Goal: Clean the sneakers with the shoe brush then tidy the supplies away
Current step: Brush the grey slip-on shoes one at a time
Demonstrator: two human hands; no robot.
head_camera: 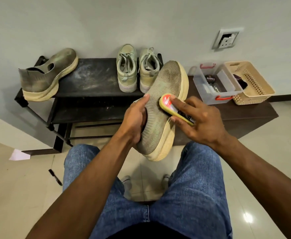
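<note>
At the centre of the frame the left hand (134, 118) grips a knit sneaker (160, 107) by its collar, thumb along the upper, holding it tilted above the person's knees. The right hand (198, 121) curls round the yellow shoe brush (174, 107), pressed to the sneaker's upper. Its mate (48, 75) lies upper left on the black shoe rack (89, 78), beside a laced pair (137, 69).

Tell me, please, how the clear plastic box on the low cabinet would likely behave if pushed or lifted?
The clear plastic box probably slides easily on the smooth cabinet top. It looks light, holding little beyond a polish tin. The tin may shift inside when lifted.
</note>
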